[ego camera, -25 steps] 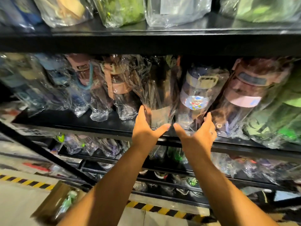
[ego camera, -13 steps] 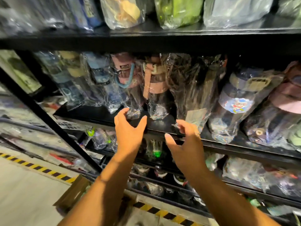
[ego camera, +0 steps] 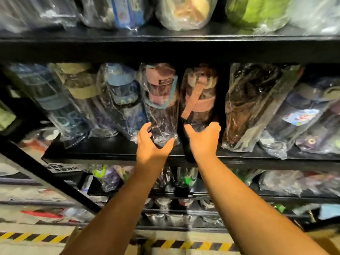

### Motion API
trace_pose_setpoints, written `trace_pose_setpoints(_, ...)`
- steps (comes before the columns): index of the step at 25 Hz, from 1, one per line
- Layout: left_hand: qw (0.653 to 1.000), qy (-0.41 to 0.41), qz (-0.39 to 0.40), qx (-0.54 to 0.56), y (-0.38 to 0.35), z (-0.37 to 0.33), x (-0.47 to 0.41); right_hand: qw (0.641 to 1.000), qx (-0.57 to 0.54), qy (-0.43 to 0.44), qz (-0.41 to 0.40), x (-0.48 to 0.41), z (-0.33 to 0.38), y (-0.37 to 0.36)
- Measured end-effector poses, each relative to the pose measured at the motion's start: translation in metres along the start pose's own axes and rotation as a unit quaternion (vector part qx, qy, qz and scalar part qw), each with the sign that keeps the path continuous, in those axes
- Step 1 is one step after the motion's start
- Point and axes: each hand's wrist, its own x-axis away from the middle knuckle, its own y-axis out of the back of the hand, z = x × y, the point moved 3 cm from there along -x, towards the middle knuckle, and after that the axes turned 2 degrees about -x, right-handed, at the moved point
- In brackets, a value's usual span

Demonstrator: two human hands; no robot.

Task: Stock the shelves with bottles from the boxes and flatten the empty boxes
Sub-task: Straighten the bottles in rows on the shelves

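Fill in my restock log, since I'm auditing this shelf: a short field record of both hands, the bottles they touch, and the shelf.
left: left hand grips the base of the pink-lidded bottle
right: right hand grips the base of the brown bottle
position: both bottles stand side by side on the middle shelf
wrapping: each in a clear plastic bag
neighbours: other bagged bottles lean on either side
above: more bagged stock on the upper shelf

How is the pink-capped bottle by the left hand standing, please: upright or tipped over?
Upright: the pink-capped bottle stands on the shelf base down, cap up, in its clear bag; the left hand holds its base.
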Motion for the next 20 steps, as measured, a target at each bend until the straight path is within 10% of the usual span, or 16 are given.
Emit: trace_pose_setpoints(20, 0.994, 0.096, -0.024, -0.043, -0.025, -0.017, -0.027, 0.996, -0.041, 0.076, -0.035, 0.025, -0.027, 0.014)
